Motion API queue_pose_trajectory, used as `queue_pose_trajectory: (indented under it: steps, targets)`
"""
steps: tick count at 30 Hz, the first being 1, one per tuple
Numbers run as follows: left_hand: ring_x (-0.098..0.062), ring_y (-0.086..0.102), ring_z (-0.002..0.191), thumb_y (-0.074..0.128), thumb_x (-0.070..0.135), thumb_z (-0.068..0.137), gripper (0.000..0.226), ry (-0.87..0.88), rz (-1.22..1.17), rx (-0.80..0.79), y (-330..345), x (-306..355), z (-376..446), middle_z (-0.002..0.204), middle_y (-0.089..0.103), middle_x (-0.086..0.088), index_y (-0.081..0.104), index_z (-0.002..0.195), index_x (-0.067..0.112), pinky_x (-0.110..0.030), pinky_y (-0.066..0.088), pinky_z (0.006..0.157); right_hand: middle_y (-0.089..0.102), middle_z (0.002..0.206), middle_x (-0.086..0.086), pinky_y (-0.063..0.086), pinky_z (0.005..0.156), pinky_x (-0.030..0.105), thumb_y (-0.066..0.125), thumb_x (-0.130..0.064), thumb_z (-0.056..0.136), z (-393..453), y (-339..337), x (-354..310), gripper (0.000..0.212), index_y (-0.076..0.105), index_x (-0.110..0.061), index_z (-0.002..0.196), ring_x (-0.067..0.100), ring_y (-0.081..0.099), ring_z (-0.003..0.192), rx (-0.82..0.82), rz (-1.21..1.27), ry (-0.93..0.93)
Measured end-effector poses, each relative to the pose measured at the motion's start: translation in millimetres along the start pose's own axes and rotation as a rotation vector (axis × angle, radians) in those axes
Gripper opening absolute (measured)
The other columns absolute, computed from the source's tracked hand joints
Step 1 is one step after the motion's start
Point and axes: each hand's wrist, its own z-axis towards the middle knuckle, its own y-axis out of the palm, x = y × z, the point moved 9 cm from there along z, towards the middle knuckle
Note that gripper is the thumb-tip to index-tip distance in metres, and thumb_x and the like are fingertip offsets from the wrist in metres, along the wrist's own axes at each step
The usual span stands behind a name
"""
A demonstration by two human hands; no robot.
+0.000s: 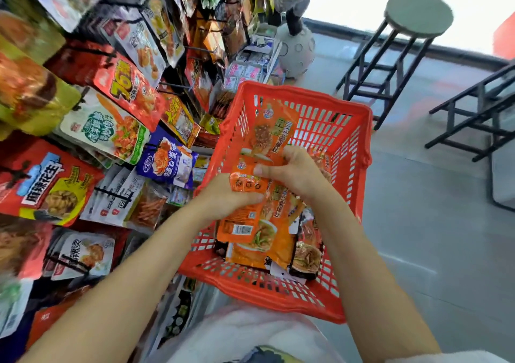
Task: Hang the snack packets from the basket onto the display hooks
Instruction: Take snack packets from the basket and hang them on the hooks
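Note:
A red plastic basket [348,145] sits in front of me, with several orange snack packets [264,240] lying in it. My left hand [223,195] and my right hand [292,170] both grip a bunch of orange packets [248,180] above the basket's middle. One orange packet [269,128] sticks up from the bunch behind my right hand. A dark packet [306,254] lies at the basket's near right. The display rack with black hooks [195,48] fills the left side and is crowded with hanging packets [125,89].
A round green stool [418,11] on a black frame stands at the back right. Another black frame [479,112] stands at the far right. Grey floor lies to the right of the basket. A pale round ornament [298,48] stands beyond the basket beside the rack.

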Motion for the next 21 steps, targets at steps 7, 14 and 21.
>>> queue_pose_trajectory:
  steps: [7,14,21]
  targets:
    - [-0.026,0.075,0.090,0.078,0.013,0.080,0.029,-0.081,-0.490,0.204,-22.5,-29.3,-4.6,0.100,0.078,-0.005,0.069,0.107,0.019,-0.048,0.057,0.092,0.065,0.111,-0.006,0.047,0.070,0.010,0.069,-0.045,0.092,-14.6,-27.8,19.6,0.047,0.055,-0.021,0.131,0.005,0.063,0.095,0.227,-0.062,0.075]
    - [-0.021,0.076,0.086,0.072,0.006,0.088,0.027,-0.078,-0.647,0.327,-34.3,-40.2,-13.4,0.100,0.078,-0.004,0.066,0.112,0.016,-0.032,0.061,0.064,0.077,0.100,-0.007,0.056,0.081,0.029,0.081,-0.029,0.084,-33.1,32.3,49.2,0.030,0.066,-0.025,0.109,0.011,0.074,0.090,-0.094,0.118,0.206]
    - [-0.024,0.076,0.085,0.077,0.010,0.083,0.039,-0.138,-0.688,0.379,-39.5,-62.3,-21.3,0.100,0.078,-0.009,0.066,0.120,0.010,-0.035,0.061,0.070,0.058,0.138,-0.006,0.040,0.111,0.049,0.072,-0.065,0.080,-25.3,27.5,63.3,0.066,0.056,-0.029,0.133,0.017,0.049,0.132,0.039,0.133,0.183]
